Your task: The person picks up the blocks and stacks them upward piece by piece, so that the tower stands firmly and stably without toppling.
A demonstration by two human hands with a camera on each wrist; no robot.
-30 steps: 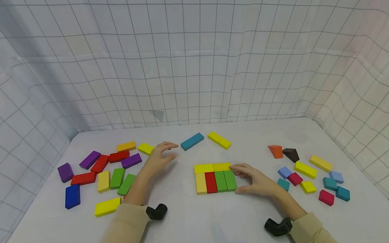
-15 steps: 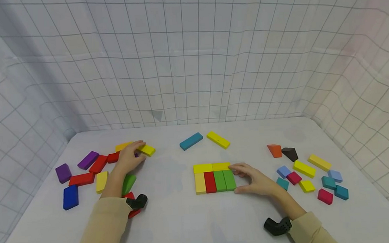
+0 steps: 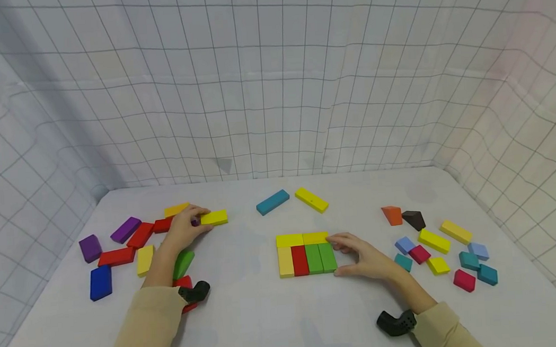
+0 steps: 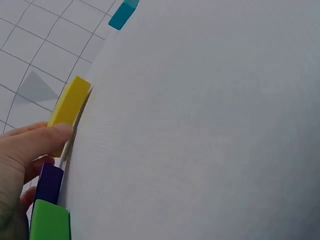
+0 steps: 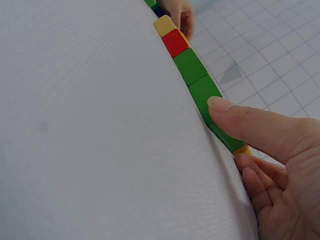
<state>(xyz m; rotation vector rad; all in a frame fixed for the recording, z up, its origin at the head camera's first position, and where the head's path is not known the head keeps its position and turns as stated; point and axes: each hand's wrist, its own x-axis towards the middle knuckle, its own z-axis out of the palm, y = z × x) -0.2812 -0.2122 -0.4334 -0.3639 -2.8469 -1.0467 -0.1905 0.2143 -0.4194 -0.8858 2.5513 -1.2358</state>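
My left hand (image 3: 186,229) pinches a yellow block (image 3: 214,217) between thumb and fingers at the back left; the left wrist view shows the thumb on the side of this yellow block (image 4: 72,102). A purple block (image 4: 49,184) and a green block (image 4: 50,220) lie close beside that hand. My right hand (image 3: 359,256) rests relaxed at the right end of a flat rectangle of blocks: cream (image 3: 285,262), red (image 3: 300,261) and two green (image 3: 328,258) in front, two yellow (image 3: 289,240) behind. Its thumb touches the end green block (image 5: 202,92); its fingertips lie by the yellow one.
Loose red, purple, blue (image 3: 100,282) and cream blocks lie around the left arm. A teal block (image 3: 272,202) and a yellow block (image 3: 311,199) lie at the back. Several small blocks, an orange wedge (image 3: 392,215) and a dark wedge (image 3: 414,219) are at right.
My left hand has moved left to the yellow block, gripped it and turned it level, shifting it slightly right. My right hand has stayed at the block rectangle.
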